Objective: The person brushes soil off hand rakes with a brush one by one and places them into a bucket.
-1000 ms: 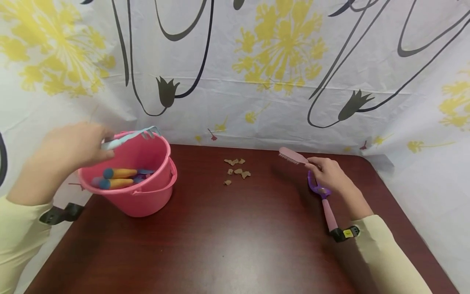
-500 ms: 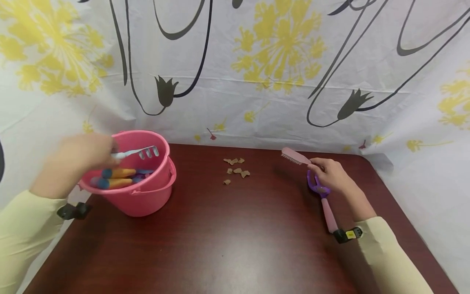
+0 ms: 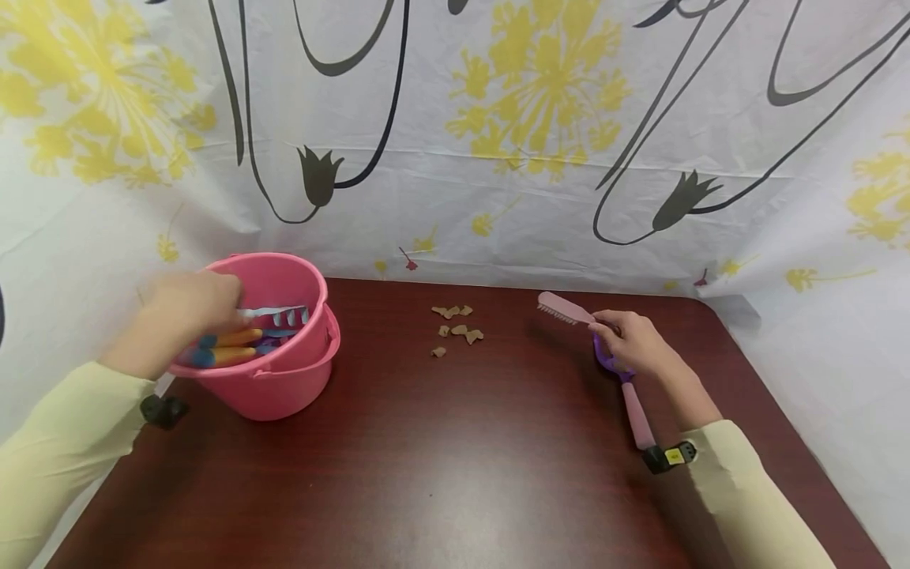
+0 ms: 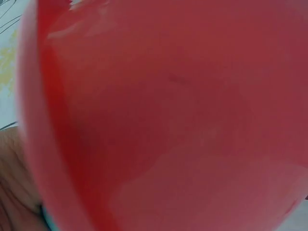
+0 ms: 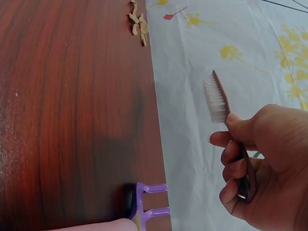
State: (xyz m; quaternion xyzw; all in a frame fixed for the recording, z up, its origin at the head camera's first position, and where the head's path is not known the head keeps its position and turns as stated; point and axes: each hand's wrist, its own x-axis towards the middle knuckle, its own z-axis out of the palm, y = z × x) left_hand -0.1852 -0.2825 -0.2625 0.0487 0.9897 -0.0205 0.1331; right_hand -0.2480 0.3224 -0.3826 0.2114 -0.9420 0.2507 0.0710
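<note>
My left hand (image 3: 188,308), blurred, reaches over the rim of the pink bucket (image 3: 291,387) and holds a light-blue toy rake (image 3: 284,315) by its handle. The rake's tines lie within the bucket's mouth, above tools with yellow-and-blue handles (image 3: 227,357). In the left wrist view the bucket wall (image 4: 183,120) hides most of the hand. My right hand (image 3: 633,340) grips a small pink brush (image 3: 562,307) by the handle, raised over the table with white bristles (image 5: 216,103) downward. Beneath it lies a purple toy fork (image 5: 137,207) with a pink handle (image 3: 638,415).
Several brown scraps (image 3: 458,331) lie on the dark red-brown table (image 3: 426,442) near its back edge. A white sheet (image 3: 441,190) with yellow flowers and dark stems hangs behind and along the sides. The bucket seems to be stacked in another one.
My left hand has moved right and down, bringing the light-blue rake from above the bucket's rim into its mouth. The right hand with the brush has shifted only slightly.
</note>
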